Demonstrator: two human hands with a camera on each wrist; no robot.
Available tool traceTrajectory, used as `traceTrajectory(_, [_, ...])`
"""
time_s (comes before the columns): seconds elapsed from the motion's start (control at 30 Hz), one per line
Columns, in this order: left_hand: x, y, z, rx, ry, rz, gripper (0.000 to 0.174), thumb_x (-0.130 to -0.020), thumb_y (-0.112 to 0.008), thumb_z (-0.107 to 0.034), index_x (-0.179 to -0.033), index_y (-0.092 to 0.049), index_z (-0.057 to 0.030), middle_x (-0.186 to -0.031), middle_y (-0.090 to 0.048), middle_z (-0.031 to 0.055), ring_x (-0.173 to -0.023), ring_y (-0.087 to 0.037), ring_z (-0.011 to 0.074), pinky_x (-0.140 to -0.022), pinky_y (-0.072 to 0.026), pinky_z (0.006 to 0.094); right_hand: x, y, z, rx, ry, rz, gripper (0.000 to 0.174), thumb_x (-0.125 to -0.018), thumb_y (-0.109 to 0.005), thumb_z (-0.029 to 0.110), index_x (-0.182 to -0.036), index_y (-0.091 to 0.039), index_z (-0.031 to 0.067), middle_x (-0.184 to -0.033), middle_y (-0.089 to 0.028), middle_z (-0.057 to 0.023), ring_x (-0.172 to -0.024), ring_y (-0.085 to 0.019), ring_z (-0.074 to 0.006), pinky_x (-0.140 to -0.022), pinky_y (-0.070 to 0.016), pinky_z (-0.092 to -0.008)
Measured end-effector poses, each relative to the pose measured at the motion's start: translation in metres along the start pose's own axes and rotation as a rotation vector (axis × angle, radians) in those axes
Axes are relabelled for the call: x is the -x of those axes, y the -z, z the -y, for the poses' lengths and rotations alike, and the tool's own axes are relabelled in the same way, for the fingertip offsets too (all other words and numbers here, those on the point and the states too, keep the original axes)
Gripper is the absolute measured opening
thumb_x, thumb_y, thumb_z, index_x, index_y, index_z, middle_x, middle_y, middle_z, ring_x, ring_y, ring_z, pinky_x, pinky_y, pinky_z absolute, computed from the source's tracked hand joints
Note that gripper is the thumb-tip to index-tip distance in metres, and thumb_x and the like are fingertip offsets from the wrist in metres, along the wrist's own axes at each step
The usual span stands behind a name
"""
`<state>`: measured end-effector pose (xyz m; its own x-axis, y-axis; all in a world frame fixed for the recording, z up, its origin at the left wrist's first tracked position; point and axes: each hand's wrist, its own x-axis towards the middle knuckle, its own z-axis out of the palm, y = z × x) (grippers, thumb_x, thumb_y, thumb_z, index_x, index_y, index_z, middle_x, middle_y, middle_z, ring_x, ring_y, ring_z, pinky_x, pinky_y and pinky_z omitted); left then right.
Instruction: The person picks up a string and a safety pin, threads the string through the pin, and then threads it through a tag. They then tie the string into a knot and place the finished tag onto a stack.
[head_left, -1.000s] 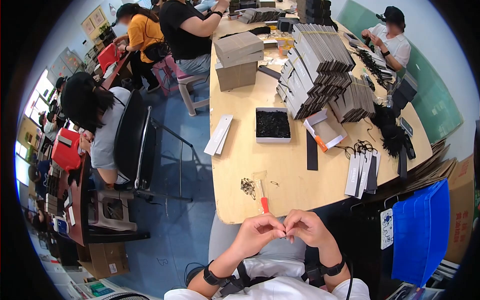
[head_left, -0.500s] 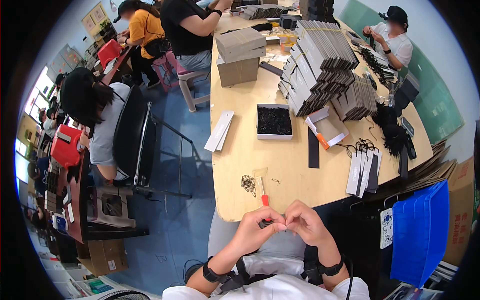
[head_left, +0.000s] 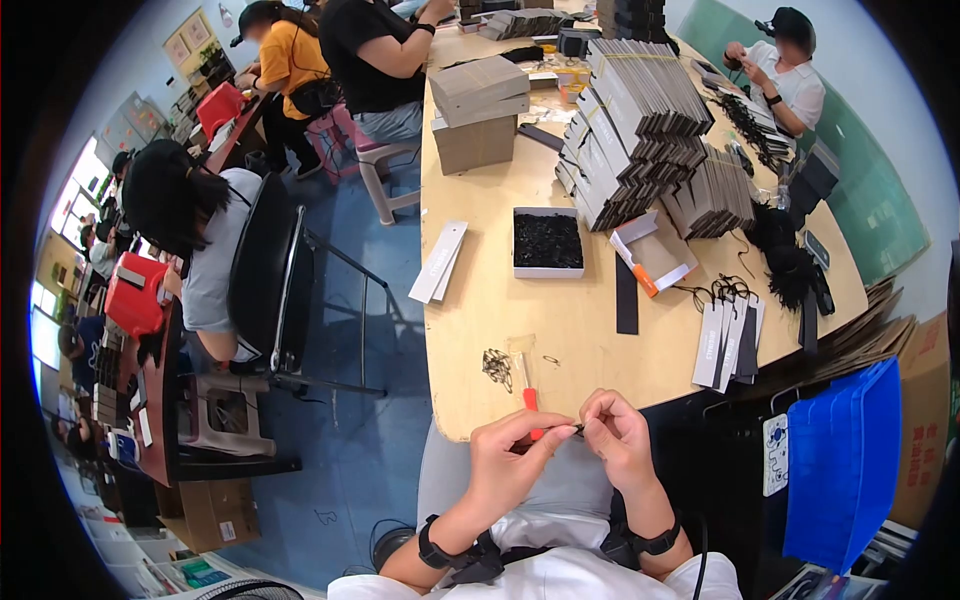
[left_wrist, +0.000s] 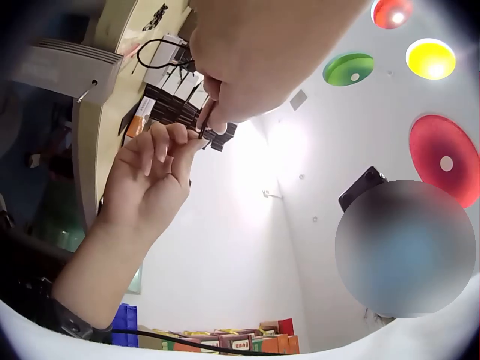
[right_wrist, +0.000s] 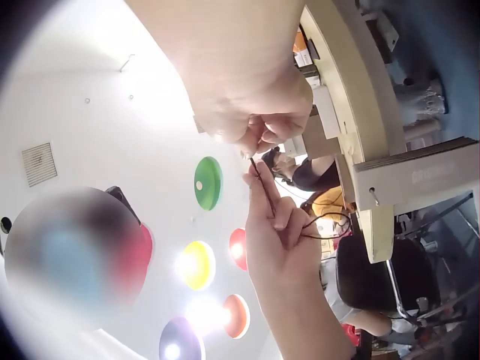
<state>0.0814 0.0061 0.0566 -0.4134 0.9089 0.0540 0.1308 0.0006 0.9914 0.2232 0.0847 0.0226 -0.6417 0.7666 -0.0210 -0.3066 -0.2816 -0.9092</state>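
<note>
A thin black cord [right_wrist: 262, 184] runs along the left hand [head_left: 505, 460], its loop hanging beside the curled fingers in the right wrist view. The left thumb and forefinger pinch it near its end. The right hand [head_left: 617, 440] meets them there, with thumb and fingertips closed on the same small dark end. Both hands are above the lap, just off the table's front edge. A grey board [right_wrist: 420, 180] with a hole near its end shows in the right wrist view; what supports it cannot be told. A red-handled tool [head_left: 530, 402] lies beside small metal pins [head_left: 497, 368].
On the table [head_left: 470, 325] stand a white box of black pieces [head_left: 547, 243], an open orange-white box [head_left: 652, 255] and tall stacks of grey tags [head_left: 640, 110]. Corded tags [head_left: 725, 340] lie at right. A blue bin [head_left: 845, 465] stands right of the lap. Other people sit around.
The hands have shifted slightly up and to the right. The right fingers now sit a little apart from the left fingertips, and more of the dark piece shows between them.
</note>
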Motion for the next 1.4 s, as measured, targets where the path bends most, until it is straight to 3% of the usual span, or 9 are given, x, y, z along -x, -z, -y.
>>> traceTrajectory(0.33, [-0.005,0.009,-0.005,-0.326,-0.193,0.032,0.009,-0.083,-0.07,-0.011,-0.087,-0.069,-0.0031,-0.074,-0.057,0.0015,-0.058,-0.047,0.0066,-0.049,-0.0331,0.0211,0.004,0.004,0.001,-0.018,-0.074,-0.124,0.017,-0.093,-0.061,0.017,-0.092,-0.05,0.0042,-0.081,-0.047,0.001,-0.056,-0.038,-0.0023,-0.048,-0.0288,-0.0171])
traceTrajectory(0.57, [-0.001,0.006,0.003,-0.316,-0.021,0.016,0.012,-0.079,-0.073,-0.012,-0.083,-0.067,-0.0025,-0.069,-0.058,0.0063,-0.061,-0.059,0.0129,-0.056,-0.0449,0.0235,0.006,0.002,0.0,-0.038,-0.126,-0.102,0.013,-0.092,-0.062,0.017,-0.094,-0.054,0.0077,-0.076,-0.046,0.0081,-0.063,-0.037,0.0008,-0.053,-0.0271,-0.0151])
traceTrajectory(0.67, [0.0,0.008,0.013,-0.18,-0.008,0.064,0.009,-0.083,-0.07,-0.01,-0.085,-0.067,-0.0011,-0.072,-0.059,0.0013,-0.062,-0.049,0.0063,-0.057,-0.0367,0.0194,0.004,0.006,-0.002,0.044,-0.09,-0.152,0.014,-0.092,-0.061,0.017,-0.092,-0.052,0.006,-0.076,-0.047,0.0035,-0.058,-0.037,-0.001,-0.05,-0.0278,-0.0166])
traceTrajectory(0.73, [0.002,0.015,0.018,0.252,0.325,0.057,0.011,-0.088,-0.065,-0.01,-0.082,-0.066,-0.0003,-0.077,-0.063,0.0011,-0.065,-0.05,0.0049,-0.06,-0.0377,0.0188,0.001,0.008,-0.007,0.114,-0.057,-0.156,0.012,-0.092,-0.061,0.014,-0.091,-0.052,0.0055,-0.078,-0.047,0.003,-0.061,-0.039,-0.0015,-0.053,-0.0299,-0.0166])
traceTrajectory(0.87, [0.004,0.006,0.016,0.548,0.394,0.001,0.016,-0.087,-0.067,-0.006,-0.101,-0.069,0.0013,-0.077,-0.057,-0.0038,-0.067,-0.049,0.0023,-0.061,-0.04,0.017,0.003,0.003,-0.02,0.23,0.011,-0.055,0.009,-0.089,-0.063,0.006,-0.088,-0.054,0.0037,-0.083,-0.048,0.0027,-0.073,-0.048,-0.004,-0.064,-0.0388,-0.0183])
traceTrajectory(0.97, [0.008,0.004,0.03,0.311,0.237,0.053,0.023,-0.083,-0.071,-0.007,-0.106,-0.07,-0.0017,-0.076,-0.052,-0.0047,-0.065,-0.043,0.0023,-0.058,-0.0356,0.0166,0.005,0.002,-0.015,0.265,0.04,-0.014,0.009,-0.087,-0.064,0.005,-0.089,-0.056,0.002,-0.086,-0.05,-0.0004,-0.075,-0.05,-0.0057,-0.066,-0.0408,-0.0192])
traceTrajectory(1.2, [0.009,0.0,0.029,0.169,0.231,0.136,0.018,-0.08,-0.074,-0.006,-0.097,-0.072,-0.0007,-0.072,-0.048,-0.0054,-0.062,-0.038,0.0025,-0.056,-0.0308,0.0181,0.004,0.009,0.001,0.163,-0.021,0.043,0.009,-0.088,-0.064,0.006,-0.09,-0.057,0.0015,-0.088,-0.051,-0.0003,-0.079,-0.05,-0.006,-0.069,-0.0414,-0.0193])
traceTrajectory(1.3, [0.011,-0.003,0.035,0.263,0.237,0.112,0.019,-0.081,-0.074,-0.01,-0.098,-0.072,-0.0015,-0.073,-0.05,-0.0055,-0.061,-0.037,0.0022,-0.053,-0.0274,0.0179,0.006,0.013,0.002,0.072,-0.106,-0.003,0.008,-0.089,-0.063,0.007,-0.09,-0.057,0.0017,-0.089,-0.051,0.0,-0.08,-0.05,-0.0059,-0.071,-0.0412,-0.0192])
traceTrajectory(1.4, [0.011,0.004,0.029,0.633,0.498,0.044,0.021,-0.082,-0.073,-0.009,-0.099,-0.069,0.0027,-0.075,-0.053,-0.0055,-0.062,-0.04,0.0025,-0.055,-0.0317,0.0173,0.004,0.021,-0.009,0.109,-0.069,-0.011,0.008,-0.089,-0.063,0.007,-0.09,-0.057,0.0024,-0.091,-0.051,0.0,-0.081,-0.05,-0.0056,-0.071,-0.041,-0.0194])
